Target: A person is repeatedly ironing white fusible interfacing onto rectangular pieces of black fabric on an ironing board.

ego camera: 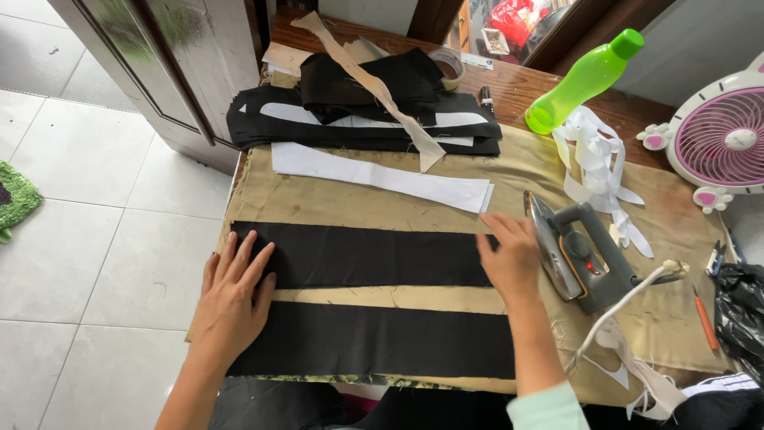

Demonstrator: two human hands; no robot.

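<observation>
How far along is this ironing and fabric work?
Two black strips lie flat on the tan cloth. The left hand and right hand press the ends of the upper strip. The iron stands parked beside the right hand, untouched. A white strip and a pile of black pieces wait behind, apparently still to do.

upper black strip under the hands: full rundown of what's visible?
The upper black fabric strip is a long, flat, matte black band, cloth by its look, lying crosswise on the tan cloth-covered table. Its edges look straight. The left hand lies flat with spread fingers on its left end; the right hand presses its right end, beside the grey iron. A second black strip lies parallel below, apart.
</observation>
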